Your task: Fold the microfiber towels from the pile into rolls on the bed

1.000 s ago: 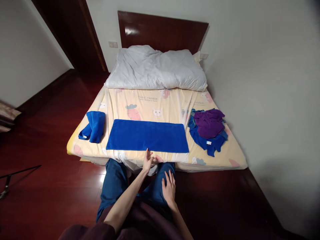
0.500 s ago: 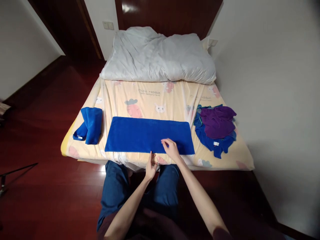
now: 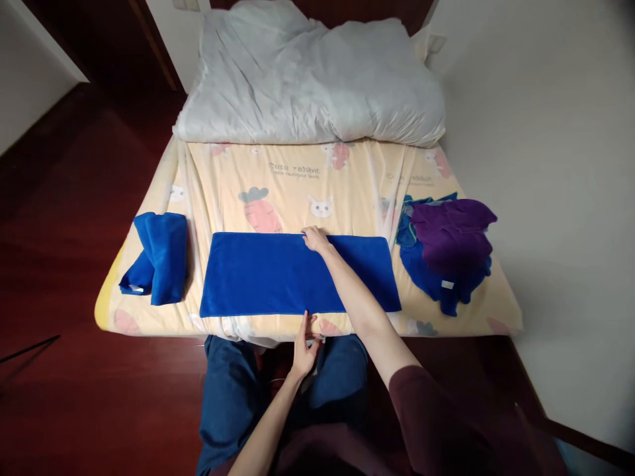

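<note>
A blue towel (image 3: 258, 274) lies flat as a long rectangle across the near part of the bed. My right hand (image 3: 316, 238) reaches over it to the middle of its far edge, with the fingers bent and closed on that edge. At the near edge, the index fingertip of my left hand (image 3: 303, 350) touches the cloth. The other left fingers are apart and hold nothing. My right forearm crosses the towel and hides a strip of it.
A folded blue towel (image 3: 169, 258) lies to the left. To the right is a pile of blue cloths with a purple cloth (image 3: 454, 235) on top. A white quilt (image 3: 307, 86) covers the far end of the bed (image 3: 292, 155). A white wall (image 3: 560, 165) stands on the right.
My right hand has moved away from me, from above the towel's near half to its far edge. My left hand stays at the near edge. The view has tilted down and closer.
</note>
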Demonstrator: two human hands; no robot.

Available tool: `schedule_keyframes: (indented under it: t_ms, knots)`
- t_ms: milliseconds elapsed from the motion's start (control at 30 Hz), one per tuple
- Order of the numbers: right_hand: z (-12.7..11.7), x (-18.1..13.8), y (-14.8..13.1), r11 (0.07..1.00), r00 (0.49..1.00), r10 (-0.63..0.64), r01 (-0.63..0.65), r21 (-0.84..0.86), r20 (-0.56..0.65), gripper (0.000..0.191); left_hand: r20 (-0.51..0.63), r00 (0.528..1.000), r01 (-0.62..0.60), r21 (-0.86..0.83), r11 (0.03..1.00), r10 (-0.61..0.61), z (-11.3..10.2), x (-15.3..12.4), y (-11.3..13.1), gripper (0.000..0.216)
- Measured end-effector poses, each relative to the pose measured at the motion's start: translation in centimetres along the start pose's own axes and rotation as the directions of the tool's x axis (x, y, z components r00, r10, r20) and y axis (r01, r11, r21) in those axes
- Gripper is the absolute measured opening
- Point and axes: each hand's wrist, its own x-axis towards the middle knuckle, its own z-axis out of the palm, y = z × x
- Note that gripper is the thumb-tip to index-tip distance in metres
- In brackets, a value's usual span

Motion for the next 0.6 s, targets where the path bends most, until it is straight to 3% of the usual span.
schedule_keyframes:
  t_ms: [267, 600]
  knots:
    - [-0.4, 2.2, 0.8, 0.999, 1.0, 0.015, -0.014, -0.035, 0.022, 0.017, -0.008, 1.0, 0.012, -0.016, 1.0, -0.012, 0.2, 0.0, 0.3, 0.077]
    - [-1.5, 2.6, 1.3, 0.961, 0.991, -0.028, 0.063, 0.271, -0.13, 0.023, -0.001, 1.0, 0.014, 0.001, 1.0, -0.014, 0.2, -0.1, 0.8, 0.076]
